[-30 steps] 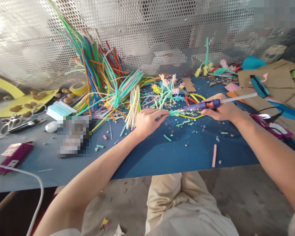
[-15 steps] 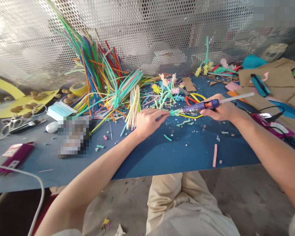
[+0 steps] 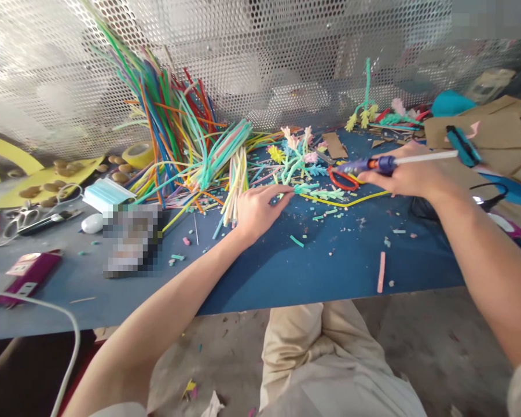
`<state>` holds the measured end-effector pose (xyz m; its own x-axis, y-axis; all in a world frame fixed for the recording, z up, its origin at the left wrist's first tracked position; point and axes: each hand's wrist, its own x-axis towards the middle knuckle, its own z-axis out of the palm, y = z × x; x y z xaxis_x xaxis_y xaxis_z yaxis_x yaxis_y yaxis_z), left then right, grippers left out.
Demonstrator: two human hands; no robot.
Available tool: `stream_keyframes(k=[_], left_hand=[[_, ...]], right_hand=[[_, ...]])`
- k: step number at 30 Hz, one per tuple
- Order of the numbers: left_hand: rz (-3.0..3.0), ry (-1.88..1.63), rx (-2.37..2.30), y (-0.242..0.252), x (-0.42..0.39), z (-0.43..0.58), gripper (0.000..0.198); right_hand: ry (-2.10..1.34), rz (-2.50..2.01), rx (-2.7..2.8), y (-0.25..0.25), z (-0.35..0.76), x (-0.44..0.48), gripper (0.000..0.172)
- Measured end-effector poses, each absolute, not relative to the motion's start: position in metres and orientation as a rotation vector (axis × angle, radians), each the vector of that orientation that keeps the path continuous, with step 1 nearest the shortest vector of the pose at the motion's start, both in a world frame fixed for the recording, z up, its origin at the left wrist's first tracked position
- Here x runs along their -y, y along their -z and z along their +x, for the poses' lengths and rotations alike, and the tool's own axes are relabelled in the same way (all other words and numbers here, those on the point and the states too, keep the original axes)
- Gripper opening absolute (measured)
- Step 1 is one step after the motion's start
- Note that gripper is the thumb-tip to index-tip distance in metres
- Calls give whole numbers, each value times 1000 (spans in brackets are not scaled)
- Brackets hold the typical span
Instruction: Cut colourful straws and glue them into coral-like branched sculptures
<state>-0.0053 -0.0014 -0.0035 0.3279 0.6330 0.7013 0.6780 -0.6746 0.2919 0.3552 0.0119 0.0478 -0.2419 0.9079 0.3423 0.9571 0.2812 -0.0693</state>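
Between the thumb and fingers of my left hand (image 3: 260,209) is the end of a mint-green pipe-cleaner sprig (image 3: 323,193), its branched part pointing right just above the blue table. My right hand (image 3: 417,174) is wrapped round a purple hot glue gun (image 3: 380,165), with a clear glue stick (image 3: 429,156) poking out of its back. The gun's nozzle points left, apart from the sprig. Under it lie red-handled scissors (image 3: 344,179) and a yellow pipe cleaner (image 3: 356,202). Behind the sprig sits a cluster of pastel pipe-cleaner flowers (image 3: 293,159).
A big pile of coloured pipe cleaners (image 3: 169,127) leans on the perforated metal panel (image 3: 286,69). Cardboard pieces (image 3: 455,133) lie at the right. A face mask (image 3: 107,196), white-handled scissors (image 3: 24,220) and a magenta box (image 3: 30,275) are at the left. Cut scraps litter the table (image 3: 260,284).
My right hand has moved the glue gun up and right, away from the sprig. More of the sprig and the red-handled scissors show now. My left hand has barely moved.
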Motion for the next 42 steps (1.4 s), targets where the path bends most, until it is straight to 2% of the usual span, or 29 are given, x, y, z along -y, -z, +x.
stream_keyframes(k=[2, 5, 6, 8, 10, 12, 14, 18, 27, 33, 36, 42], left_hand=[[-2506, 1293, 1270, 5, 1, -6, 19], [-2514, 1287, 1278, 6, 1, -5, 19], [-2515, 1285, 1274, 6, 1, -5, 19], [-2516, 1284, 1264, 6, 1, -5, 20], [-2514, 1289, 1255, 6, 0, -5, 19], [-2510, 1302, 1241, 5, 0, -5, 19], [-2504, 1315, 1229, 5, 0, -5, 18], [-2490, 1320, 1231, 4, 0, -5, 18], [-2502, 1328, 1200, 3, -1, -5, 18], [-2492, 1318, 1196, 4, -1, -5, 17], [-2502, 1292, 1213, 4, 0, -5, 18], [-2535, 1213, 1172, 4, -1, -6, 20]], right_hand=[[375, -1906, 2132, -48, 368, -16, 56], [517, -2030, 2089, -39, 385, -23, 70], [536, -2019, 2097, -36, 388, -24, 68], [516, -1897, 2103, -32, 384, -26, 51], [331, -1646, 2141, -30, 369, -25, 33], [38, -1336, 2250, -28, 346, -21, 22], [-198, -1029, 2446, -22, 321, -16, 19], [-333, -686, 2656, -5, 286, -6, 20], [-177, -703, 2698, 7, 279, -9, 29], [-319, -732, 2503, -5, 285, -3, 19], [-265, -712, 2367, -14, 287, 0, 12], [-102, -788, 2195, -20, 285, -1, 16]])
